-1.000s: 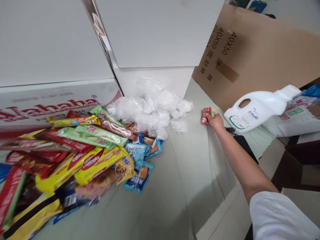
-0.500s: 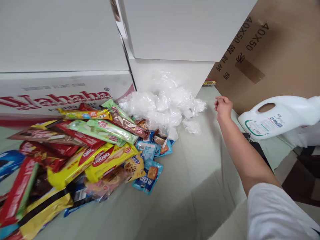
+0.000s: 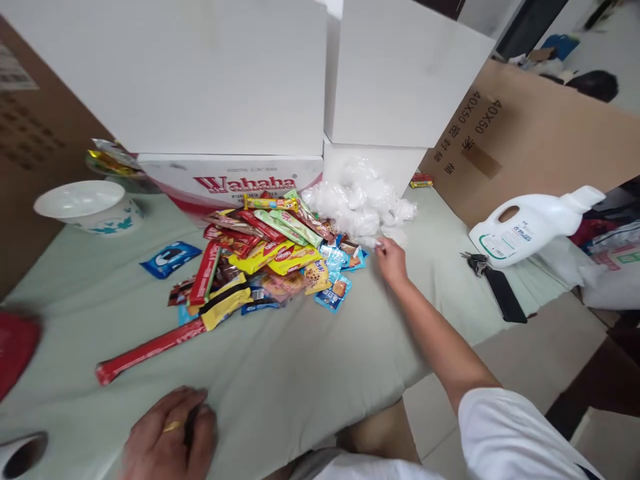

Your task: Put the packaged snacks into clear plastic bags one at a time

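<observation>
At the right edge of the snack pile, my right hand (image 3: 393, 261) is closed in a pinch, its fingertips on the edge of a heap of crumpled clear plastic bags (image 3: 363, 200). A whitish bit of plastic shows at the fingertips. Just left of that hand lie small blue snack packets (image 3: 333, 295). My left hand (image 3: 167, 437), with a gold ring, rests near the table's front edge. Its fingers are curled, and something dark shows between thumb and fingers that I cannot make out. Beyond it lies a long red packet (image 3: 153, 347).
Yellow wafer packs (image 3: 293, 259) and other wrapped snacks fill the pile before a Wahaha box (image 3: 235, 177). A white bowl (image 3: 80, 203) stands at left, a blue packet (image 3: 170, 259) nearby. At right are a detergent bottle (image 3: 530, 223), keys (image 3: 477, 262) and a black phone-like slab (image 3: 505, 295).
My right hand has moved left, from beside the detergent bottle to the plastic heap. The view has pulled back, and my left hand has come into it.
</observation>
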`<state>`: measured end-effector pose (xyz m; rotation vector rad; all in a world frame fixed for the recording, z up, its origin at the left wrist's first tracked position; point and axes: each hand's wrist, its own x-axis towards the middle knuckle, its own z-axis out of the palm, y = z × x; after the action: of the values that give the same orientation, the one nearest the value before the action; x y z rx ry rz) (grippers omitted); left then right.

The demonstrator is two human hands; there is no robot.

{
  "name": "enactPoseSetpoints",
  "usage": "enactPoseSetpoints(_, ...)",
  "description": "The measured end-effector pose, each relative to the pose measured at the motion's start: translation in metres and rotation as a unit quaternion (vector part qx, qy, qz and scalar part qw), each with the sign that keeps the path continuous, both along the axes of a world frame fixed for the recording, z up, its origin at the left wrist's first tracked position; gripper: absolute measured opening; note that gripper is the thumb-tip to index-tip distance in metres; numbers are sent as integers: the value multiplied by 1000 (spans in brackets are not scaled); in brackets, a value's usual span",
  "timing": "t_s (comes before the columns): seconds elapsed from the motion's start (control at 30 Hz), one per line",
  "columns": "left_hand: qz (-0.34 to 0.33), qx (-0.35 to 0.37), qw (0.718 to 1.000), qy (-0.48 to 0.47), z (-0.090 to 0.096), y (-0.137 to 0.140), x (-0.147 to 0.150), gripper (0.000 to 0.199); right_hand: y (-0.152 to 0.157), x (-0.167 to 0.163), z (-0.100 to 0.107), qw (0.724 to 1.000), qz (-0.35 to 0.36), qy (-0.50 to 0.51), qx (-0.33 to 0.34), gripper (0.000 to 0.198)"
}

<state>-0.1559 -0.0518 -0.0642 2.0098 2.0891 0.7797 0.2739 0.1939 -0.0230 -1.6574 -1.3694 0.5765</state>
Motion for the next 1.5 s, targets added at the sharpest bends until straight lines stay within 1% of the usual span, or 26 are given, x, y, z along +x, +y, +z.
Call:
enactPoseSetpoints(0.07,5,-5,998,-60,9,-1,4,23,-25,-3,5,994,-38,104,7,22)
enactPoseSetpoints(0.1,2,-12,995,-98,15,1,9,21,-41,-6,8,986,-46,162,2,27)
enactPoseSetpoints(0.13,4,-12,990,-137,22,5,17,21,-57,-11,11,974,-44,223,-9,32)
enactPoseSetpoints(0.2,-43,-67,969,-233,34,20,40,25,-90,-27,16,945,-14,323,-48,39)
enactPoseSetpoints(0.23,-63,-102,952,-283,39,31,55,30,-103,-37,18,924,0,377,-69,42)
enactPoseSetpoints(0.27,-89,-146,927,-335,42,43,71,36,-114,-49,19,901,11,425,-89,45)
enactPoseSetpoints(0.3,-115,-184,894,-392,44,57,87,42,-122,-62,20,882,20,458,-106,46)
enactPoseSetpoints(0.37,-160,-243,824,-487,41,84,114,52,-132,-89,18,867,36,479,-132,46)
enactPoseSetpoints(0.4,-181,-257,795,-518,38,96,124,55,-135,-101,15,864,46,480,-144,46)
enactPoseSetpoints(0.43,-192,-255,776,-544,34,105,131,56,-136,-113,12,864,59,476,-156,45)
enactPoseSetpoints(0.47,-196,-242,765,-563,31,112,134,55,-138,-123,8,865,74,468,-167,45)
enactPoseSetpoints(0.53,-186,-207,760,-587,25,118,134,50,-141,-137,1,878,92,436,-174,44)
enactPoseSetpoints(0.57,-179,-192,760,-594,23,119,132,49,-143,-141,-2,893,90,410,-159,43)
enactPoseSetpoints(0.67,-174,-184,750,-611,20,115,122,50,-147,-138,-5,951,77,296,-49,48)
enactPoseSetpoints(0.73,-196,-202,737,-615,20,114,118,54,-147,-132,-5,970,118,212,8,46)
enactPoseSetpoints(0.77,-212,-212,731,-613,20,114,117,56,-146,-129,-5,972,151,179,15,37)
enactPoseSetpoints(0.83,-243,-229,722,-605,20,116,115,59,-144,-124,-7,968,198,153,-7,19)
enactPoseSetpoints(0.87,-255,-239,717,-603,19,117,113,60,-143,-123,-9,965,204,164,-30,19)
enactPoseSetpoints(0.93,-267,-259,701,-608,18,120,110,61,-140,-122,-13,953,195,216,-78,26)
enactPoseSetpoints(1.0,-265,-276,680,-625,16,123,107,61,-141,-122,-14,940,174,276,-103,32)
enactPoseSetpoints(1.13,-247,-283,654,-656,14,126,103,59,-148,-127,-13,927,115,348,-74,36)
enactPoseSetpoints(1.2,-248,-284,650,-659,14,127,103,58,-152,-131,-12,929,112,349,-55,39)
enactPoseSetpoints(1.23,-251,-286,650,-658,14,127,104,58,-154,-134,-12,932,117,340,-50,44)
enactPoseSetpoints(1.3,-261,-291,650,-652,16,126,104,58,-154,-138,-11,939,127,314,-54,49)
enactPoseSetpoints(1.4,-270,-299,643,-651,19,125,103,57,-149,-137,-6,937,105,325,-74,34)
enactPoseSetpoints(1.5,-263,-301,631,-665,22,125,101,54,-145,-128,2,919,80,378,-82,33)
